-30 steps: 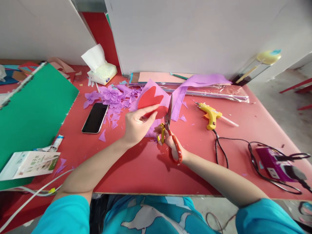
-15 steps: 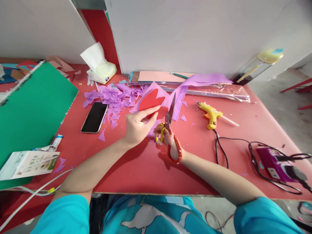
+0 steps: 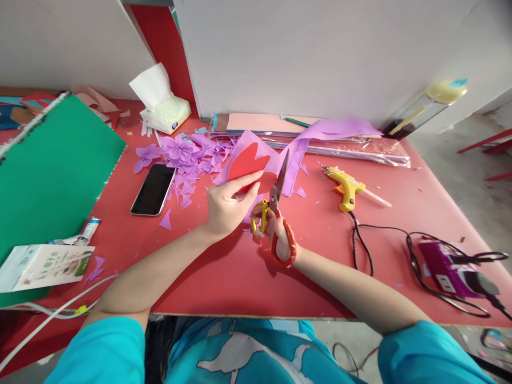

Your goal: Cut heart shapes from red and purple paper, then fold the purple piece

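My left hand (image 3: 226,207) pinches a purple sheet of paper (image 3: 262,151) with a red petal-shaped template (image 3: 246,161) laid on it, held up over the red table (image 3: 240,277). My right hand (image 3: 278,228) grips scissors (image 3: 277,210) with one yellow and one orange handle loop. Their blades are in the purple paper at the right edge of the red shape. A pile of purple paper flowers and offcuts (image 3: 182,154) lies just left of the sheet.
A black phone (image 3: 153,189) lies left of my hands. A yellow glue gun (image 3: 346,186) with its black cord (image 3: 362,240) and a purple power strip (image 3: 448,266) sit to the right. Green board (image 3: 52,165), tissue pack (image 3: 164,112) and stacked paper sheets (image 3: 312,136) ring the back.
The scissors have tilted slightly and shifted a little up and left along the red shape's edge. The left hand keeps its hold on the paper.
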`<action>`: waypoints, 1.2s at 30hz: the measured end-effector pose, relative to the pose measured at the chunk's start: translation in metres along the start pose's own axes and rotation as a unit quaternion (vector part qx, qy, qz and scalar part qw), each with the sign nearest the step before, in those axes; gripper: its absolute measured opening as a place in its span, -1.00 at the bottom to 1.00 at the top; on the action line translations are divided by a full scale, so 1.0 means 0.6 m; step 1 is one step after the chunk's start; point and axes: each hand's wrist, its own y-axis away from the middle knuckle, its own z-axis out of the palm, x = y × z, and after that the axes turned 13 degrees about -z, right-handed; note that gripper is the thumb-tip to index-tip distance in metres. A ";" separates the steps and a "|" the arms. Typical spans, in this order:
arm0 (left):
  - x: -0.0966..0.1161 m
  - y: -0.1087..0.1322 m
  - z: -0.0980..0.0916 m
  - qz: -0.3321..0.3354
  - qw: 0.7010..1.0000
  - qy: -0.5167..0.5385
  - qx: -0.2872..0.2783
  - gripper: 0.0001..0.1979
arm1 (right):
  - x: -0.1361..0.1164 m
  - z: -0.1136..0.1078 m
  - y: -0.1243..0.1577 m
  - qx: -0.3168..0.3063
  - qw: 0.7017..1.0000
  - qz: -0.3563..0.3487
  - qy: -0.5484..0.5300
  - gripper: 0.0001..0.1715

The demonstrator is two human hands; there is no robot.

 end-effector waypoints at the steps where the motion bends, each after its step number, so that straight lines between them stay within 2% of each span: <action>1: -0.001 0.000 0.001 0.004 1.000 -0.003 0.001 -0.79 | 0.000 0.000 0.000 0.002 1.000 0.003 0.000 -0.42; 4: -0.004 -0.002 0.004 0.033 0.999 -0.015 0.013 -0.79 | 0.003 0.000 0.001 0.005 1.000 0.012 -0.001 -0.40; 9: -0.011 -0.006 0.011 0.102 0.994 -0.013 0.043 -0.81 | 0.008 -0.003 0.000 -0.003 1.000 -0.022 -0.004 -0.45; 21: -0.005 -0.014 0.005 0.077 0.996 -0.029 0.045 -0.78 | -0.001 -0.007 -0.004 0.004 1.000 -0.020 0.024 -0.47; 36: -0.002 -0.009 0.004 0.086 0.995 -0.036 0.044 -0.78 | 0.004 -0.015 -0.001 -0.016 0.999 0.000 0.049 -0.45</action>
